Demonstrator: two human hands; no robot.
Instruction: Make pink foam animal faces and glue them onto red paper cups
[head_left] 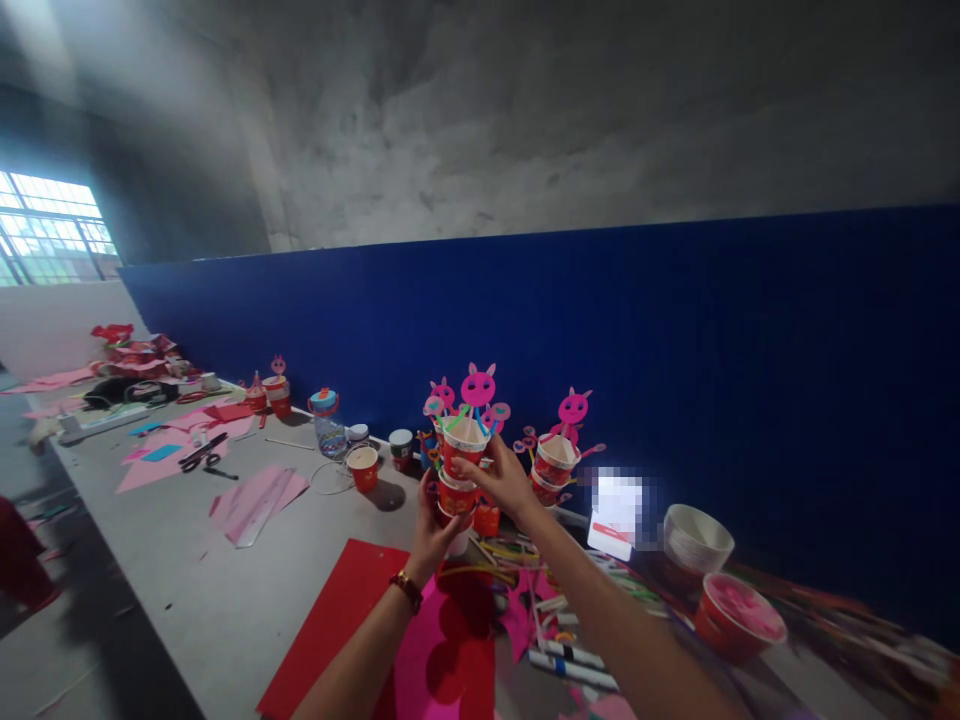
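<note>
Item: 1 stack of red paper cups (454, 496) with pale rims, upright, near the back of the grey surface (255, 600), before a blue panel (675, 330). Topped by 1 pink eared figure (478, 386) with cut eye shapes. Contact between the stack's base and the surface: cannot tell.

Hands: left hand (433, 535), 1 bracelet (407, 590) at wrist, curled around the lower cups; right hand (504, 484), gripping the upper cup from its right side.

To the right: 1 similar decorated cup stack (555, 458); 1 nest of white bowls (697, 540); 1 red tub (718, 625), pink material inside.

To the left: 1 orange-red cup (364, 472), upright; 1 clear bottle (328, 432), blue lid; 1 pair of black-handled scissors (201, 456).

Foreground: 1 red sheet (337, 610), partly under 1 magenta sheet (420, 660); 2 white markers (571, 668), side by side.
</note>
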